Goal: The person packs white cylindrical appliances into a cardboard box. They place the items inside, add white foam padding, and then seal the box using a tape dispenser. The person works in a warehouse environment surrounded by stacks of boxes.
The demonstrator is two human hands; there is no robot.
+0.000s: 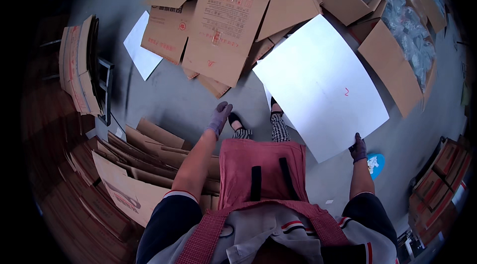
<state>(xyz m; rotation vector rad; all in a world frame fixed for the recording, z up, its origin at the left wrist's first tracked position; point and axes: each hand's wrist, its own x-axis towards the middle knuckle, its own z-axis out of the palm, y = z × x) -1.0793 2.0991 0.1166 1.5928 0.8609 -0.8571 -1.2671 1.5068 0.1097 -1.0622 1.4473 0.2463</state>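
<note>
My right hand (357,149), in a dark grey-purple glove, grips the near right edge of a large white sheet (323,87) with a small red mark. The sheet slants across the front right, above the floor, covering part of whatever is under it. My left hand (219,118), gloved alike, is held out in front of my apron with nothing in it, its fingers loosely bent and slightly apart. Ahead of it lie flattened brown cardboard boxes (223,25) with red and dark print. Another white sheet (141,45) pokes out at their left.
Cardboard boxes (382,50) of clear plastic-wrapped items stand at the far right. Folded cardboard (144,164) is stacked upright at my left. A cardboard bundle (79,68) leans by a metal frame (106,90). A blue basin (378,165) sits beyond my right hand.
</note>
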